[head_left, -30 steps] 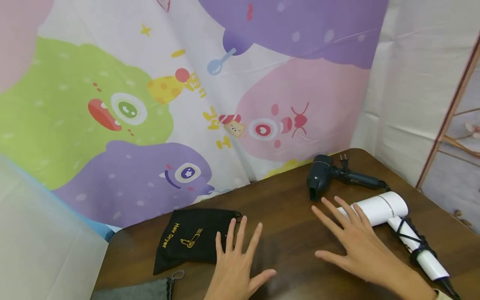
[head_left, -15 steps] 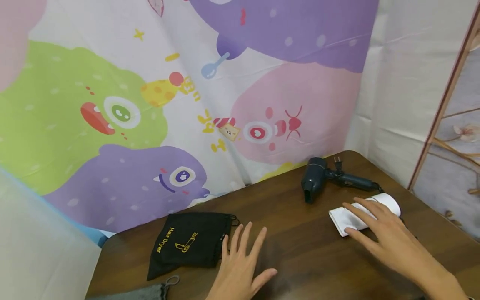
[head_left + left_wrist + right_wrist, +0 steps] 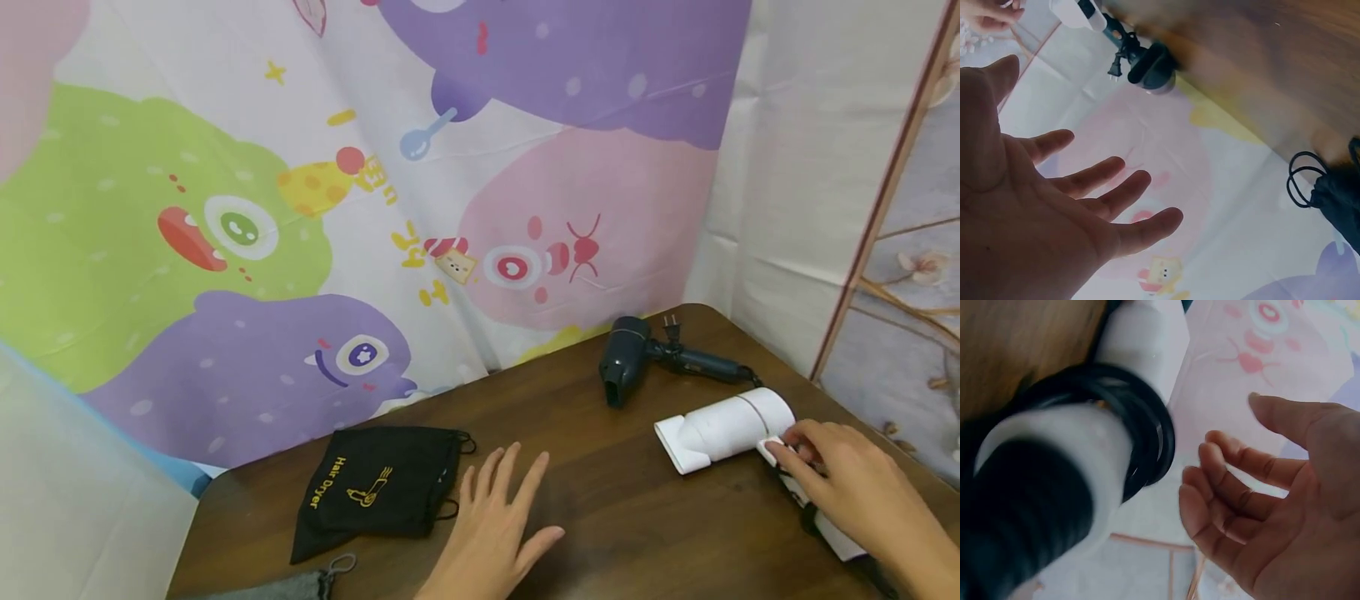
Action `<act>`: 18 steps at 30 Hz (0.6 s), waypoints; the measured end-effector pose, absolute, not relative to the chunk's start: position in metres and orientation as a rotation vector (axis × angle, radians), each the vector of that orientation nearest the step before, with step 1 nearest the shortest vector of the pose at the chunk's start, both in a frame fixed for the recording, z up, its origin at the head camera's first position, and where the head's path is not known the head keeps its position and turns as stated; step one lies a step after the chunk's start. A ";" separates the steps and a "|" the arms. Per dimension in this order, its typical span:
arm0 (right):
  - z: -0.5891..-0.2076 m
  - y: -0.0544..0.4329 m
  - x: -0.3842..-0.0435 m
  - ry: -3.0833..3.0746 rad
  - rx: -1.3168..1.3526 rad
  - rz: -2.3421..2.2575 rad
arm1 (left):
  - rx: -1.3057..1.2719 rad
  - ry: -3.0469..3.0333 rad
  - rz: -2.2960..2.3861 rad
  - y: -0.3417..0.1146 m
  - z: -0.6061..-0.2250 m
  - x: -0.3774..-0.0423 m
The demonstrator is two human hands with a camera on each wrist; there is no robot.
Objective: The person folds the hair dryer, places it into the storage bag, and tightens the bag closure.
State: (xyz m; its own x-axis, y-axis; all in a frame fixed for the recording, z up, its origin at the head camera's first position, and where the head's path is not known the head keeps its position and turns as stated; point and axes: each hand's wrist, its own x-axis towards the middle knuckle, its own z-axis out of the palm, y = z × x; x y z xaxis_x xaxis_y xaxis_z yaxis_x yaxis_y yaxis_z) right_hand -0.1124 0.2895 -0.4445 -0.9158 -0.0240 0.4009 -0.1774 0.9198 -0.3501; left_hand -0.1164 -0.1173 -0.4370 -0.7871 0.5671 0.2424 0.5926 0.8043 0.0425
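A white hair dryer [image 3: 723, 427] lies on its side at the right of the table, a black cord wound about its handle [image 3: 836, 533]. Above that handle is my right hand [image 3: 851, 479], fingers loosely bent. In the right wrist view a gap shows between the right hand [image 3: 1272, 487] and the corded handle [image 3: 1063, 440]. My left hand [image 3: 487, 521] hovers over the front middle of the table with fingers spread, holding nothing. Close to its left lies a black drawstring pouch [image 3: 382, 479] printed "Hair Dryer" in yellow.
A dark folding hair dryer [image 3: 626, 358], with its plug upright, lies at the back right. Part of a grey drawstring pouch [image 3: 292, 586] shows at the front left. A cartoon-printed cloth [image 3: 420, 333] hangs behind the wooden table [image 3: 585, 467].
My right hand has moved right, from over the white hair dryer's barrel to its handle, and its spread fingers have bent. The left hand has shifted slightly right. The view has tilted a little.
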 end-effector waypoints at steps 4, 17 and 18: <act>-0.452 0.301 -0.109 -2.690 0.057 0.500 | -0.941 -2.731 -0.158 -0.112 -0.435 -0.117; -0.473 0.323 -0.109 -2.814 -0.014 0.627 | -1.012 -2.706 -0.185 -0.097 -0.432 -0.124; -0.474 0.322 -0.110 -2.836 -0.008 0.638 | -1.018 -2.703 -0.191 -0.096 -0.432 -0.126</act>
